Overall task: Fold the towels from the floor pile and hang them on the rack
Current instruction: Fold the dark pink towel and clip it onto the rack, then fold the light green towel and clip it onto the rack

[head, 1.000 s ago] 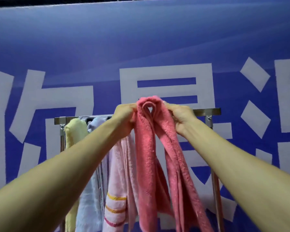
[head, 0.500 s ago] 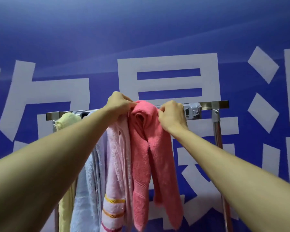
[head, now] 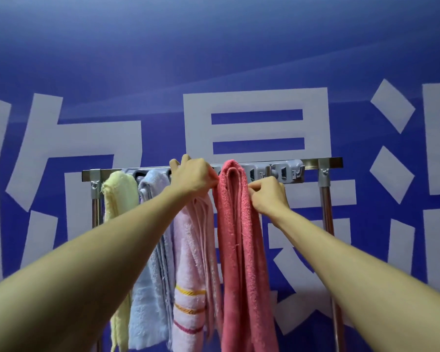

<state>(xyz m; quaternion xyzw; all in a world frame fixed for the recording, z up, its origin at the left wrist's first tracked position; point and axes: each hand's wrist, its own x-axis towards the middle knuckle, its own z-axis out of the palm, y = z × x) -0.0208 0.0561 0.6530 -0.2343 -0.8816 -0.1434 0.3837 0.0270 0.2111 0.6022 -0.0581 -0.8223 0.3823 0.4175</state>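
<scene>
A folded coral-pink towel (head: 241, 240) hangs over the top bar of the metal rack (head: 324, 163), its two halves dropping straight down. My left hand (head: 193, 175) is at the bar just left of the towel's top, with fingers curled at its left edge and over the bar. My right hand (head: 268, 196) pinches the towel's right edge a little below the bar. To the left hang a pale pink striped towel (head: 191, 262), a light blue towel (head: 150, 262) and a yellow towel (head: 117, 196).
A grey hook strip (head: 277, 171) runs along the bar, bare to the right of the coral towel. The rack's right post (head: 327, 212) stands near my right arm. A blue wall with large white characters (head: 257, 97) is close behind.
The coral towel has settled onto the bar and now hangs flatter and straighter. My right hand has slid down from the towel's top to its right edge.
</scene>
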